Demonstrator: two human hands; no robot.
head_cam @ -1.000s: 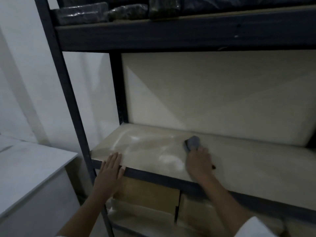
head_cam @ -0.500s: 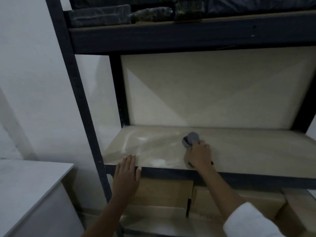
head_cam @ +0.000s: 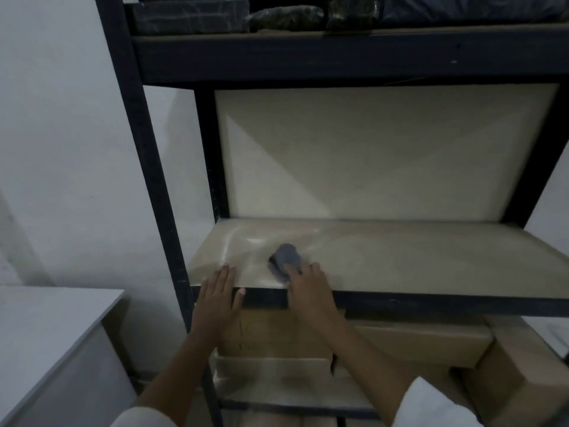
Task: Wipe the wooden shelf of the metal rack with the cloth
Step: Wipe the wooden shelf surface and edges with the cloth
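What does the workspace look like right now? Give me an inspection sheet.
Surface: wooden shelf, pale streaks at its left part.
Job's things: grey cloth bunched on the shelf, front left.
Clutter: cardboard boxes below; dark wrapped bundles on the shelf above.
Grippers: left hand flat on the front edge; right hand holds the cloth.
Cables: nothing seen.
Surroundings: dark metal rack, white wall, grey cabinet top at left.

Dim, bluish cast; soft focus, grainy; wide-angle bending at edges; faint sheen on shelf (head_cam: pixel 400 260).
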